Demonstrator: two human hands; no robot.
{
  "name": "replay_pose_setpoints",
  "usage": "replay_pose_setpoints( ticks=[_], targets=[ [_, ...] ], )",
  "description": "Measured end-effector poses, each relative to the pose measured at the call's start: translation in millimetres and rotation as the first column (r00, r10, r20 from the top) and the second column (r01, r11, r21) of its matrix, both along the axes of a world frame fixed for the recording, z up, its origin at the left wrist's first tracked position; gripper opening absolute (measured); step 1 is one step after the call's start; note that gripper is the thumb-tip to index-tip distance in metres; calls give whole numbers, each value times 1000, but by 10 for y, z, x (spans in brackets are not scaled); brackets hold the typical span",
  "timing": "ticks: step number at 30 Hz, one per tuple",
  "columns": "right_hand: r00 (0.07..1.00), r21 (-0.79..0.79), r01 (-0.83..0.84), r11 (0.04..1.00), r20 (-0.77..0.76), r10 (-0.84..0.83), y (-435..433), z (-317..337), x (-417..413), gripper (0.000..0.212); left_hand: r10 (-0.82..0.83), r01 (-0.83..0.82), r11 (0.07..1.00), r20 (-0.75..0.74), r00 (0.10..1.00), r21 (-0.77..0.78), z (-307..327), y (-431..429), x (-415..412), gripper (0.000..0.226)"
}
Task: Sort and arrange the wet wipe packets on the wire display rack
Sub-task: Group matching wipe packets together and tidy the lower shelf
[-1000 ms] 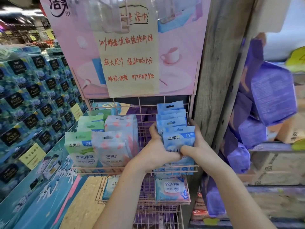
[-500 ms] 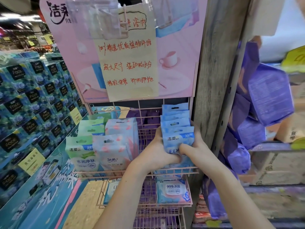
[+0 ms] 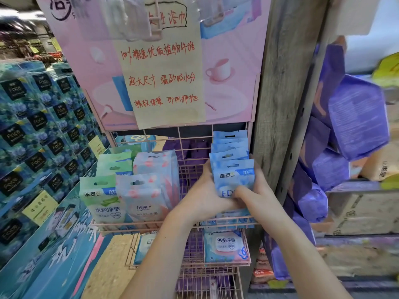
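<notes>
a: where is the row of blue wet wipe packets (image 3: 230, 147) found?
b: it is stood upright at the right end of the top shelf of the pink wire display rack (image 3: 151, 225), one packet behind another, close against the wooden post (image 3: 287, 83).
a: how is the front blue packet (image 3: 234, 178) held?
b: it is grasped from both sides. the left hand (image 3: 205, 197) is wrapped round its left edge, with the fingers tucked behind. the right hand (image 3: 258, 196) is curled round its right edge, with the thumb laid across the printed face. the two hands are touching low on the packet.
a: what is seen beside that row?
b: a bare stretch of wire is left next to it. then pink floral packets (image 3: 149, 195) and, at the far left, green packets (image 3: 101, 199) are stood in rows on the same shelf.
a: and below?
b: a flat pack marked "999" (image 3: 226, 248) is laid on the lower shelf, under the hands.
a: further out?
b: a handwritten paper sign (image 3: 164, 72) is hung over a pink backboard (image 3: 228, 89) above the rack. teal boxes (image 3: 32, 126) are stacked to the left, and purple packs (image 3: 356, 117) are piled to the right of the post.
</notes>
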State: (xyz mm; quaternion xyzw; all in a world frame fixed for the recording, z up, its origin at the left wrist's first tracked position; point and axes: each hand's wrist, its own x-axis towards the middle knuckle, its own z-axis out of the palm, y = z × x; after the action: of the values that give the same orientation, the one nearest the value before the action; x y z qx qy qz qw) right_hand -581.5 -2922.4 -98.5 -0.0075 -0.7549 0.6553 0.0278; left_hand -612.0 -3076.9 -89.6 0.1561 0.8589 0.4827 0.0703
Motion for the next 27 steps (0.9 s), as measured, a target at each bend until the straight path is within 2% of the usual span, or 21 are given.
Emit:
replay_pose_setpoints(
  ticks=[2,4,7,14,19,22,25,27],
  targets=[
    [1000,-9,0,1000,1,0,-4,17,28,82,17,-18,999,48,999,27,-16,-7,43,115],
    [1000,8,1,1000,-6,-1,14,9,38,71,39,-43,997,68,997,57,-27,-6,72,121],
    [999,-2,32,999,12,-32,15,4,35,57,40,-43,998,63,997,48,-66,16,73,115],
    [998,39,56,998,28,-57,-36,-6,34,51,34,-35,999,45,998,23,-45,0,105,104],
    [998,18,50,999,28,-50,-29,32,58,56,-10,12,1000,71,997,-27,78,-14,119,110],
    [998,-10,57,998,3,-57,-36,61,83,63,28,-27,1000,73,997,-9,79,-17,137,118],
    [988,-11,121,993,-93,-121,-56,86,159,75,123,-124,992,39,992,8,79,-29,222,122],
    [966,1,199,980,-165,-197,-93,115,228,84,150,-150,989,15,989,9,102,-45,315,110]
  ],
)
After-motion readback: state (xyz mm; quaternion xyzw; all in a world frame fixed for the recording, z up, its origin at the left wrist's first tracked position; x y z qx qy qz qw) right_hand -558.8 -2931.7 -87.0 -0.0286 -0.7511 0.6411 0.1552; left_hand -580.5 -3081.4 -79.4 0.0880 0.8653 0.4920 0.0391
